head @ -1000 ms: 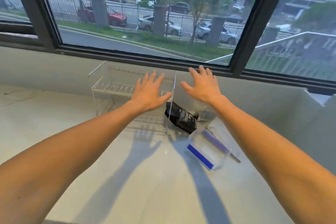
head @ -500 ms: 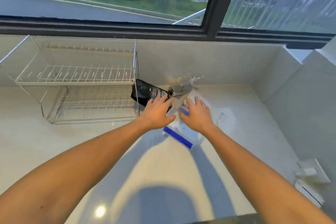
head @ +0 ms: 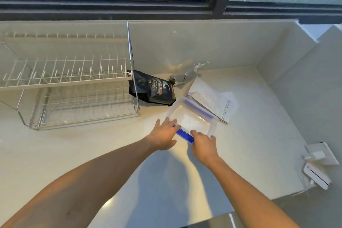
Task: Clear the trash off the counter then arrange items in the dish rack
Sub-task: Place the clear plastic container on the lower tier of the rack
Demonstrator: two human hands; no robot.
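A clear zip bag with a blue closure strip (head: pixel 190 120) lies open-mouthed on the white counter (head: pixel 92 153). My left hand (head: pixel 162 136) and my right hand (head: pixel 203 144) both pinch its near blue edge. Behind it lie a black pouch with white print (head: pixel 157 90), a crumpled silver wrapper (head: pixel 187 76) and a flat clear plastic bag (head: pixel 212 98). The two-tier wire dish rack (head: pixel 74 87) stands to the left with nothing in it.
A tiled wall and dark window frame (head: pixel 166 7) run behind the counter. A side wall (head: pixel 305 89) closes the right. A white socket with a plugged adapter (head: pixel 320 164) sits low on that wall. A steel edge (head: pixel 222 222) shows at the bottom.
My view has tilted down and nearer. Both hands came down from the air above the rack onto the zip bag and slid back to grip its near blue edge.
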